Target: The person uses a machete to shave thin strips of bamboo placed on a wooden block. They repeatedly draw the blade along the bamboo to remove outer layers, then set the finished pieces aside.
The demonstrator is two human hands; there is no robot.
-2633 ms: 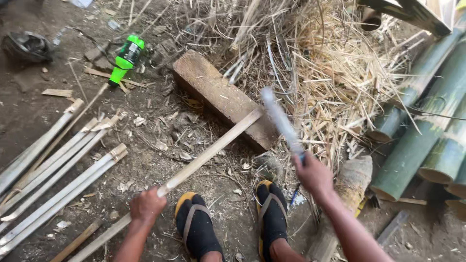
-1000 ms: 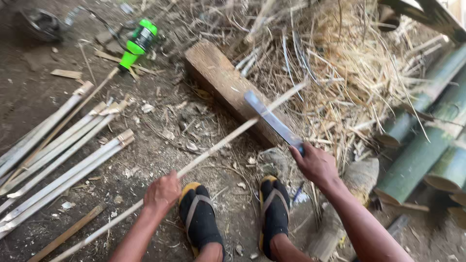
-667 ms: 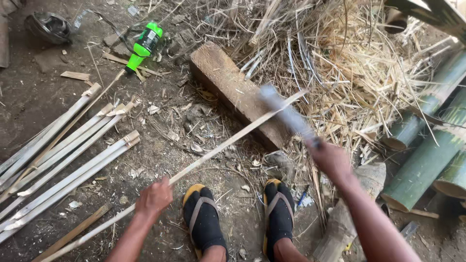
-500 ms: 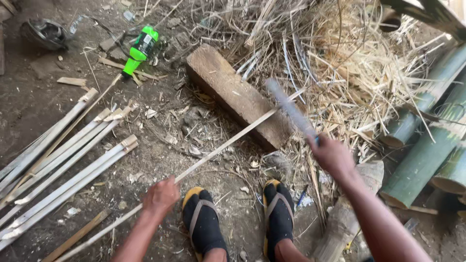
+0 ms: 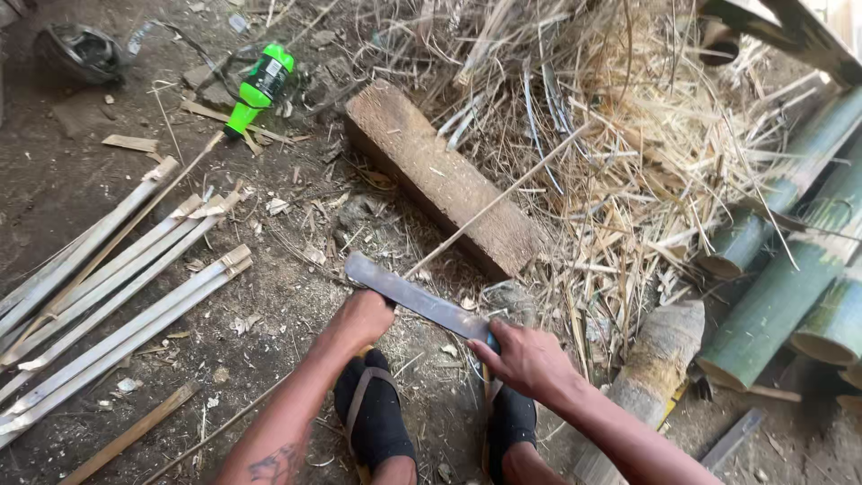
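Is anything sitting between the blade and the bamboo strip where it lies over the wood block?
Nothing visible does. The right hand holds the long blade flat and low, its far end by the left hand, which grips the thin bamboo strip. The strip runs up over the wooden block; only bare ground and scraps lie between.

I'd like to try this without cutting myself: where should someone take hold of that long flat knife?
Grip the knife by its handle end, where the right hand wraps it now, coming from the right. The bare blade runs leftward toward the left hand, so that side is probably the risky one; which edge is sharp cannot be seen.
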